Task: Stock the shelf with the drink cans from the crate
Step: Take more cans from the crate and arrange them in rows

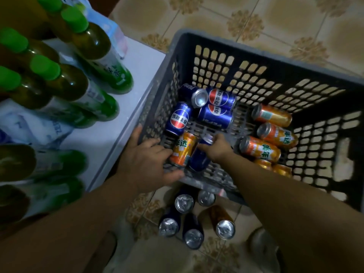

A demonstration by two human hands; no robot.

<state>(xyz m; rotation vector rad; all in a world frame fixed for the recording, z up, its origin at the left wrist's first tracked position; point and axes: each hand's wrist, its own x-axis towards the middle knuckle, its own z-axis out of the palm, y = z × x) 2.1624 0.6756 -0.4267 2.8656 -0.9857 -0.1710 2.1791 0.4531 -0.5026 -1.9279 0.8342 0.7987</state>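
left hand [149, 162] and right hand [218, 149] are both reaching down over the floor cans [184, 202], which are standing upright on the tiles closest to the person (five of them, i think, mostly blue).

just past those, both hands are dipping into the near side of the crate [197, 39]. the right hand is curling its fingers round the top end of a blue can [199, 158] and is holding it. the left hand is staying flat and spread out, with its fingers touching the side of an orange can [183, 149], and it is not gripping it yet.

these two cans are lying side by side and touching. both are lying with their long way running from near to far, tops pointing away from the person. the orange can is sitting on the left, just beside the left hand's fingers.

farther in, more blue cans [216, 113] are lying in a heap, and more orange cans [275, 134] are lying over on the right side.

the shelf [122, 115] is sitting just left of the crate, with green bottles [65, 83] already on it. the left hand is the nearer one to it, so i am guessing the cans are going to travel leftward.
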